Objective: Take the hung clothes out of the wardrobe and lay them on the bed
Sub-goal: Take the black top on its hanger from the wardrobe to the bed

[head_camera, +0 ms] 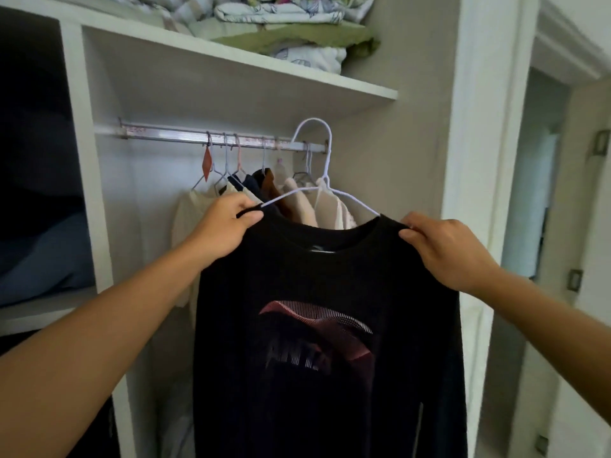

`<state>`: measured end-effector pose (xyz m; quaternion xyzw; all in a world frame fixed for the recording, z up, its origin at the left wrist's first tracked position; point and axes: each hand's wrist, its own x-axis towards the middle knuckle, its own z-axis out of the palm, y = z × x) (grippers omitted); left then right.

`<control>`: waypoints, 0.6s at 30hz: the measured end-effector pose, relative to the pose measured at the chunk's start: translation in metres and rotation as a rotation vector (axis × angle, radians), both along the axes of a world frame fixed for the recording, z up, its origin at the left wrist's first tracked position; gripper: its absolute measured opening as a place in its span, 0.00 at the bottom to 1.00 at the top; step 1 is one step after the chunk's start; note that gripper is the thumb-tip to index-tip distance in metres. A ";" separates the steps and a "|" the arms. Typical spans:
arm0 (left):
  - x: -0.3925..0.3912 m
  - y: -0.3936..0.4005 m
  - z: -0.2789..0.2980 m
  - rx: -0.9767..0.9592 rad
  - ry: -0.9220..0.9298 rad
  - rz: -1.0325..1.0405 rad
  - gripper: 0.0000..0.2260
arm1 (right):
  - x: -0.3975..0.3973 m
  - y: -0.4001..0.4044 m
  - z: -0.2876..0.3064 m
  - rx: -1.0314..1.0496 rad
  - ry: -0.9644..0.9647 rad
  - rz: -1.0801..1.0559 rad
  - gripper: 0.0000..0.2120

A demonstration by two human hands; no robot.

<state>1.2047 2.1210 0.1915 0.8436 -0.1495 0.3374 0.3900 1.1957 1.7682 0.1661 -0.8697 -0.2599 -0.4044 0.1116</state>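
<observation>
Wardrobe (363, 133) compartment in white holds pale, navy and brown garments (297, 200) on wire hangers along its metal rail (185, 133); folded floral bedding (291, 24) sits on the shelf above. I see the black long-sleeved shirt with a red chest graphic (324, 325) on its white wire hanger (314, 160), off the rail, in front of the compartment. My left hand (224, 229) pinches its left shoulder, my right hand (446, 249) its right shoulder.
</observation>
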 end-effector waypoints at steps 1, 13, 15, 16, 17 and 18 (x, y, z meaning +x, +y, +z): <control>-0.002 -0.007 -0.002 -0.002 -0.003 -0.038 0.11 | -0.012 -0.005 -0.002 0.020 0.020 -0.007 0.10; -0.055 -0.133 -0.026 0.067 0.075 -0.430 0.10 | -0.150 -0.107 -0.023 0.133 0.221 -0.411 0.08; -0.064 -0.160 -0.029 0.073 0.096 -0.495 0.11 | -0.174 -0.127 -0.027 0.171 0.228 -0.453 0.07; -0.069 -0.174 -0.032 0.077 0.107 -0.519 0.10 | -0.186 -0.137 -0.029 0.193 0.230 -0.467 0.06; -0.074 -0.188 -0.034 0.082 0.119 -0.539 0.08 | -0.199 -0.147 -0.031 0.217 0.234 -0.476 0.05; -0.079 -0.202 -0.037 0.085 0.135 -0.561 0.07 | -0.213 -0.157 -0.033 0.241 0.238 -0.480 0.04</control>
